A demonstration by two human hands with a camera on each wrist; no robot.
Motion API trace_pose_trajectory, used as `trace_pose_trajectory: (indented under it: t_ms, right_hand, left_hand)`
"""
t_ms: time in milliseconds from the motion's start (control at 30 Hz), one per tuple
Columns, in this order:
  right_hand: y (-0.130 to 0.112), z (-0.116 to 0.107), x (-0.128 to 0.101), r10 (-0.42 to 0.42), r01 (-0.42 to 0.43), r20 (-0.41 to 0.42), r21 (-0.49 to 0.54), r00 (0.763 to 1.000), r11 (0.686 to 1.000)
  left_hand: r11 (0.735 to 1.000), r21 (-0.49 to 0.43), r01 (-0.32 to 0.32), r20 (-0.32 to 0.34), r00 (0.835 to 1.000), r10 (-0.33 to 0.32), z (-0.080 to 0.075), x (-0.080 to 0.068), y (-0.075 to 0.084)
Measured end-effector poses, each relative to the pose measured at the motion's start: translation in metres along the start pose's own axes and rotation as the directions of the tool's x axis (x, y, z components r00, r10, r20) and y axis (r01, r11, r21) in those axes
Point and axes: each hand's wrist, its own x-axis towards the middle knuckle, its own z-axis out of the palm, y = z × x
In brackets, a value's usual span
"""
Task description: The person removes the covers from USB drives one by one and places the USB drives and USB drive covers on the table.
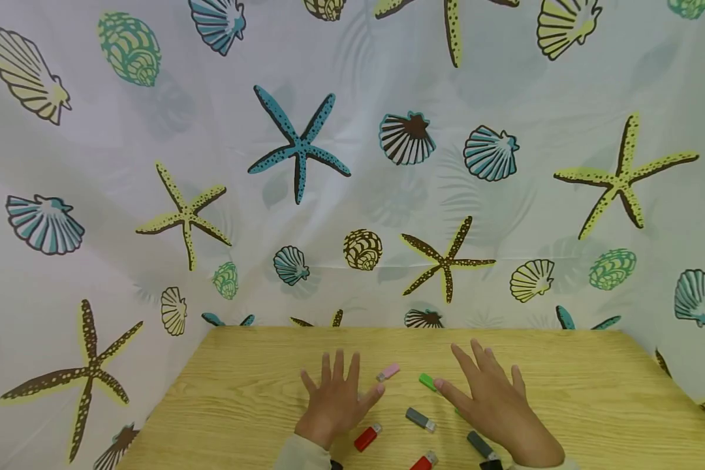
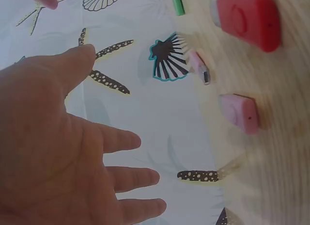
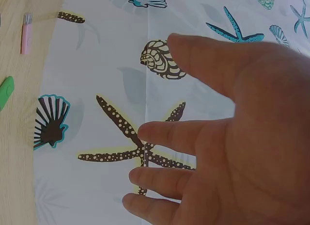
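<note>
Both hands hover over the wooden table with fingers spread and nothing held. Below the left hand [image 1: 332, 401] lies a red USB stick [image 1: 367, 438]; in the left wrist view a pink USB stick [image 2: 242, 113] shows beyond its fingertips, mostly hidden by that hand in the head view. The right hand [image 1: 496, 405] has its thumb overlapping a green USB stick [image 1: 427, 381], and a dark grey USB stick [image 1: 480, 445] lies below its wrist. Between the hands is a grey USB stick [image 1: 420, 418]. Farther back rests another pink USB stick [image 1: 390, 371].
A second red USB stick [image 1: 425, 462] is cut off by the head view's bottom edge. Behind and beside the table [image 1: 223, 391] hangs a white cloth [image 1: 376, 202] printed with shells and starfish, enclosing the work area on three sides.
</note>
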Motion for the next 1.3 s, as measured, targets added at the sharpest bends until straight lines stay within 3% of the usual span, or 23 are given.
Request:
trace_pose_trajectory:
  t_ms: [233, 500, 700, 1100, 1300]
  right_hand:
    - [0.003, 0.000, 0.000, 0.010, -0.010, 0.035, -0.008, 0.999, 1.000]
    - [0.005, -0.001, 0.000, 0.015, -0.014, 0.057, -0.010, 0.998, 1.000]
    - [0.005, -0.001, -0.001, 0.016, -0.016, 0.064, -0.004, 0.998, 1.000]
    - [0.005, -0.002, 0.000, 0.035, -0.035, 0.085, -0.009, 0.996, 0.999]
    - [0.005, -0.002, 0.000, 0.041, -0.042, 0.095, 0.005, 0.995, 0.999]
  left_hand:
    - [0.999, -0.042, 0.024, 0.036, 0.999, -0.023, 0.005, 0.001, -0.004]
    - [1.000, -0.013, -0.001, -0.034, 0.999, 0.000, 0.013, 0.003, -0.006]
    - [1.000, -0.010, 0.003, -0.032, 0.999, -0.003, 0.015, 0.004, -0.007]
    - [0.999, 0.036, 0.009, -0.087, 0.996, -0.006, 0.025, 0.006, -0.014]
    - [0.999, 0.047, 0.022, -0.077, 0.997, -0.018, 0.027, 0.006, -0.015]
